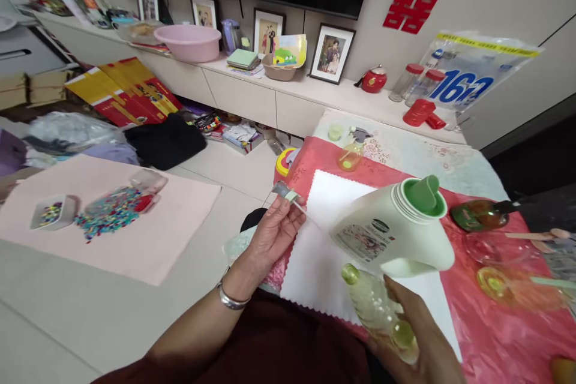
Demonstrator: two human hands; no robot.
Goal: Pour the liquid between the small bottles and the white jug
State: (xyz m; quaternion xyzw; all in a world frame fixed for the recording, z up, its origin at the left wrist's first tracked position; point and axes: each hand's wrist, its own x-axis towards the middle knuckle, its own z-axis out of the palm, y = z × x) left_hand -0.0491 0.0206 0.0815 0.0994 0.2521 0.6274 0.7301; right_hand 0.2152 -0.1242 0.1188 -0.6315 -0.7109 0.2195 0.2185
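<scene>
My left hand (276,229) pinches a pump top (287,193) with a grey head, a pale collar and a thin tube slanting down to the right. In my right hand (420,327) is a clear plastic bottle (373,303) with pale yellow-green liquid, tilted over the table's near edge. My fingers wrap its right side. Just beyond the bottle, a large pale-green detergent jug (366,237) with a green pouring spout (425,195) stands on a white scalloped mat (317,252). The pump top and bottle are apart.
A red plastic cover (477,324) lies under the mat. Around it are a small yellow pump bottle (351,157), a brown pump bottle (477,216) and a clear yellow-based vessel (497,285). On the floor at left, a pink sheet (148,252) holds colourful beads (108,210).
</scene>
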